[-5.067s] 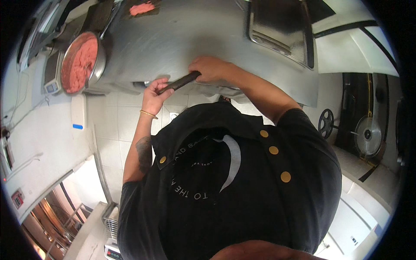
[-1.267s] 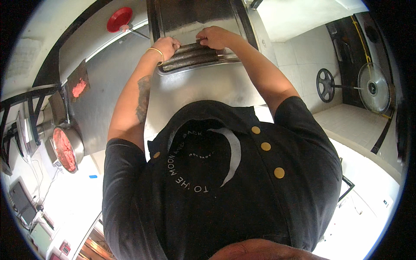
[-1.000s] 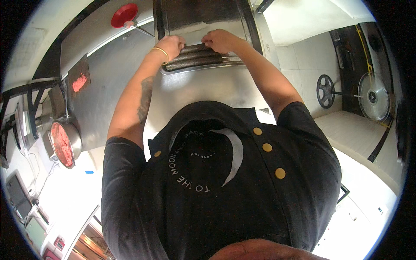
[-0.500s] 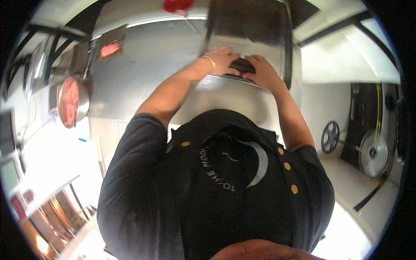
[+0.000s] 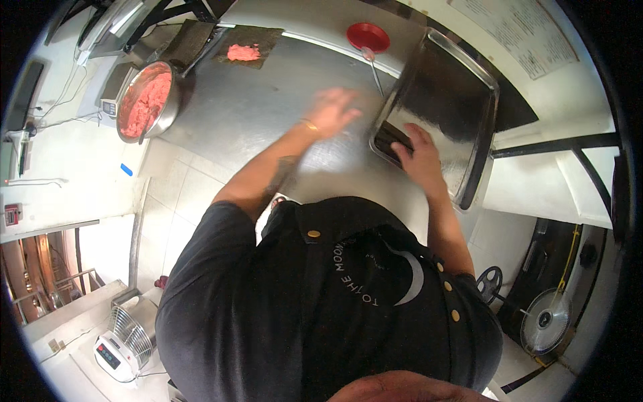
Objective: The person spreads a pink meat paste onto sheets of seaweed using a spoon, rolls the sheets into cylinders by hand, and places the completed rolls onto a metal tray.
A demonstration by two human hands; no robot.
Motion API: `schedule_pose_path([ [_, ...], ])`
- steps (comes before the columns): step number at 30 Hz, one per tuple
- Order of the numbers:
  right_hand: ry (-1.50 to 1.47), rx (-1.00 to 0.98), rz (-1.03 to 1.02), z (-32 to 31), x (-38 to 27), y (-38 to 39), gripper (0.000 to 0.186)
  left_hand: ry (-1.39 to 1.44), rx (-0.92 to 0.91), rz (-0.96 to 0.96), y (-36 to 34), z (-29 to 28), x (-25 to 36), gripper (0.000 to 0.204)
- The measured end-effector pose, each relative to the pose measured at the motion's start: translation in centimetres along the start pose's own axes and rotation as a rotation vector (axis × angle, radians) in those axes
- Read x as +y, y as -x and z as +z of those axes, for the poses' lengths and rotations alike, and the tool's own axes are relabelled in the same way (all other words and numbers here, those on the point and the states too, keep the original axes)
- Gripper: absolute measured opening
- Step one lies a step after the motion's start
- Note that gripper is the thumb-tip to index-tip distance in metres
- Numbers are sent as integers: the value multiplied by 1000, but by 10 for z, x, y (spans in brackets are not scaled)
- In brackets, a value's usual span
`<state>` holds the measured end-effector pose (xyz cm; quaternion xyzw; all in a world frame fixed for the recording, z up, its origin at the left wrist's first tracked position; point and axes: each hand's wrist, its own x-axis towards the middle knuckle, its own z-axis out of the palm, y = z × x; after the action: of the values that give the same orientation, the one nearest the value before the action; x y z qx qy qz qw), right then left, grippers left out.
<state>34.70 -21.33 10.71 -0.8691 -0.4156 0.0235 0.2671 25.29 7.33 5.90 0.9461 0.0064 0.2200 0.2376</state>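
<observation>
A dark, seaweed-like roll [image 5: 387, 136] lies in the near left corner of a shallow metal tray [image 5: 483, 157]. My right hand [image 5: 423, 157] is at the roll's right end, thumb and fingers apart around it; whether it presses on the roll I cannot tell. My left hand [image 5: 329, 114] is over the metal table left of the tray, blurred, its fingers stretched out with nothing in them. Farther left, pink paste [image 5: 242, 52] sits on a dark seaweed-like sheet [image 5: 273, 41]. A steel bowl [image 5: 172, 115] at the left holds more pink paste [image 5: 149, 100] and a utensil.
Behind the tray's left side are a red round dish [image 5: 368, 37] and a thin-handled tool [image 5: 375, 70]. More dark sheets [image 5: 187, 45] are stacked at the back left, near a small scale [image 5: 110, 104]. The metal table [image 5: 248, 100] runs left of the tray.
Both hands were together on the dark roll at the tray's near edge. My left hand has come off it to the left; my right stays by it. The view has turned and shifted.
</observation>
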Motion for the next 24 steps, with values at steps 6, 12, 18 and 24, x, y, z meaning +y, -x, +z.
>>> schedule_pose_path([
  [6,77,-236,-263,112,-97,-87,60,-341,7,-595,77,-124,-208,59],
  [12,164,-325,-239,227,-200,-222,70,-440,-152,-539,64,-162,-310,64],
  [18,439,-483,-117,250,-238,-268,71,-402,-177,-496,61,-161,-357,60],
  [24,511,-423,-180,245,-225,-198,68,-320,-202,-419,92,-156,-312,59],
])
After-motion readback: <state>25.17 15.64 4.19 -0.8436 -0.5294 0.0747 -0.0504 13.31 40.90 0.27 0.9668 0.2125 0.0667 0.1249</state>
